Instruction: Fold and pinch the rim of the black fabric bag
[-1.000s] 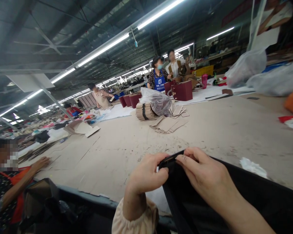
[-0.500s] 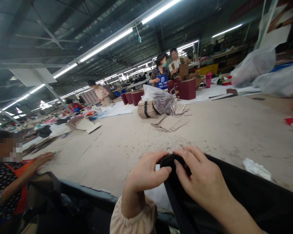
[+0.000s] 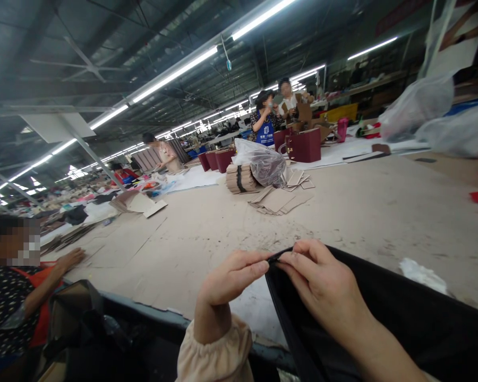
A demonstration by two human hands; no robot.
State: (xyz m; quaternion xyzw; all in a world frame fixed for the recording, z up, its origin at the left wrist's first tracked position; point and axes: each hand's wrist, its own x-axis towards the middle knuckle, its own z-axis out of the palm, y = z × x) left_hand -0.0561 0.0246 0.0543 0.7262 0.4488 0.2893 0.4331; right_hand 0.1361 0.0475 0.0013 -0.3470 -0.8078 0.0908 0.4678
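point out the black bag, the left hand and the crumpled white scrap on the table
black bag (image 3: pixel 402 313), head view, its front panel
left hand (image 3: pixel 227 281), head view, the knuckles
crumpled white scrap (image 3: pixel 422 275), head view, its middle

Factory hall: long worktable (image 3: pixel 362 212), cardboard stacks (image 3: pixel 281 200), maroon boxes (image 3: pixel 305 146), strip lights (image 3: pixel 175 74).

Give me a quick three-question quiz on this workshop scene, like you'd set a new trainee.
1. True or false: both hands pinch the corner of the black fabric piece.
2. What lies on the table right of the hands: A) scissors, B) crumpled white scrap, C) a cup?
3. What colour are the bags beyond the clear plastic bag?

Key:
1. True: left hand and right hand meet at the corner.
2. B, the white scrap.
3. Dark red: the bags.
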